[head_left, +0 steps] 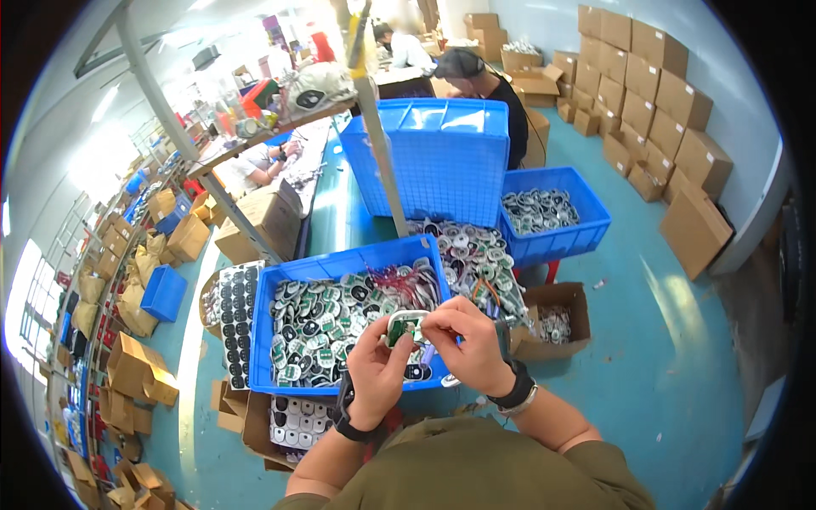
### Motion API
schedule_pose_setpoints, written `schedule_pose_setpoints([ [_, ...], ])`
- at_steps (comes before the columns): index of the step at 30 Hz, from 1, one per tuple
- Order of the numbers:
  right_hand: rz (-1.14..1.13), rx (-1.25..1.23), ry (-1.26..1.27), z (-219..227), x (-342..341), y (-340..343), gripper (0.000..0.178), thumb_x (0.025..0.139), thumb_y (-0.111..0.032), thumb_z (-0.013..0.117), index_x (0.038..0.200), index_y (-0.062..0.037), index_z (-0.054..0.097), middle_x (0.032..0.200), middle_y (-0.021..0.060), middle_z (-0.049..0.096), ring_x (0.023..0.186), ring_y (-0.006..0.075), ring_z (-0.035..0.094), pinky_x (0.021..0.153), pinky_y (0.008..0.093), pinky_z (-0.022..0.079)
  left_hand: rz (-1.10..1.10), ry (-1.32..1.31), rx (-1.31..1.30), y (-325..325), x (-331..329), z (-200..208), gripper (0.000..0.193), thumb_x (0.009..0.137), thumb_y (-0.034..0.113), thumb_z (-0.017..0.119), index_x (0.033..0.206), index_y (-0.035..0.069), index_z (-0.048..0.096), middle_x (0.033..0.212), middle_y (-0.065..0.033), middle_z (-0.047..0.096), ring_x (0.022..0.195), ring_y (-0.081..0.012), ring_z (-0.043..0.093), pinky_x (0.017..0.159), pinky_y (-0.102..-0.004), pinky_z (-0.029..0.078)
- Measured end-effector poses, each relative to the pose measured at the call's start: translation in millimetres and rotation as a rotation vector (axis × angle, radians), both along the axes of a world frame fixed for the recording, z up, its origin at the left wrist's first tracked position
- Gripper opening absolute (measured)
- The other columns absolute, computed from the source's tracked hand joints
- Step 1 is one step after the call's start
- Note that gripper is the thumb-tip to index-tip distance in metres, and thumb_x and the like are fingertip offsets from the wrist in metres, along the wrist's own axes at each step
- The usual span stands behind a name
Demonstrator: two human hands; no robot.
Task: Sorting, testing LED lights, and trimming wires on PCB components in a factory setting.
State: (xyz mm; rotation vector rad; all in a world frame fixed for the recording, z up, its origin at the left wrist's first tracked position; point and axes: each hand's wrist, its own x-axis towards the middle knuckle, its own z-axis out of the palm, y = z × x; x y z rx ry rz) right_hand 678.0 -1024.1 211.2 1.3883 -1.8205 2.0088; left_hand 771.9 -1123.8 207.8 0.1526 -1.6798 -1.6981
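Above the blue bin (357, 262) on my feed, my left hand (378, 367) pinches a white-rimmed circuit piece (397, 330) between its fingers. My right hand (466, 340) bunches its fingers at the piece's right edge; whether they grip, or how the long axis runs, I cannot tell.

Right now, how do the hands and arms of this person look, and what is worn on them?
The left hand and right hand wear no gloves. On the left is a black wrist strap, on the right a black wristband and a silvery bracelet. The olive shirt has short sleeves.
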Motion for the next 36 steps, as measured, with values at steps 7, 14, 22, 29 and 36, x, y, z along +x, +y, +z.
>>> schedule_pose_setpoints([
  [7,-0.041,-0.002,0.154,8,-6,-7,0.008,0.072,0.002,0.06,0.078,-0.002,0.059,0.073,0.0064,0.051,0.059,0.0141,0.05,0.05,0.0235,0.04,0.038,-0.028,0.016,-4,-1,2,0.028,0.08,-0.001,0.052,0.106,-0.007,0.045,0.09,-0.0083,0.056,0.076,-0.0114,0.056,0.064,-0.0255,0.051],
  [14,-0.041,0.042,0.27,18,-10,-13,0.011,0.07,0.004,0.059,0.08,-0.0013,0.057,0.072,0.0102,0.051,0.061,0.0251,0.052,0.052,0.0297,0.043,0.028,-0.017,0.143,-7,-3,12,0.027,0.08,-0.001,0.051,0.106,-0.007,0.047,0.089,-0.0074,0.056,0.074,-0.0093,0.055,0.062,-0.024,0.051],
  [22,-0.006,0.1,0.195,13,-7,-13,0.008,0.071,0.003,0.059,0.077,-0.0007,0.058,0.075,0.0065,0.051,0.056,0.0137,0.049,0.047,0.0226,0.039,0.097,-0.028,0.021,-3,4,4,0.029,0.079,-0.002,0.053,0.107,-0.008,0.046,0.09,-0.0088,0.056,0.072,-0.0097,0.056,0.058,-0.021,0.048],
  [29,-0.032,0.118,0.331,14,-5,-7,0.007,0.072,0.003,0.058,0.078,-0.0002,0.056,0.075,0.0081,0.05,0.057,0.0166,0.05,0.048,0.0239,0.041,0.246,-0.013,-0.267,1,7,-4,0.03,0.077,-0.001,0.056,0.105,-0.007,0.048,0.085,-0.0075,0.055,0.066,-0.0087,0.054,0.052,-0.0195,0.045],
  [36,-0.099,0.089,0.454,11,-11,-4,0.013,0.069,0.003,0.057,0.081,-0.0004,0.054,0.072,0.0082,0.05,0.057,0.022,0.053,0.047,0.0281,0.044,0.119,0.005,0.015,7,4,2,0.029,0.08,-0.002,0.052,0.108,-0.007,0.045,0.091,-0.0097,0.056,0.072,-0.0108,0.057,0.058,-0.0219,0.049],
])
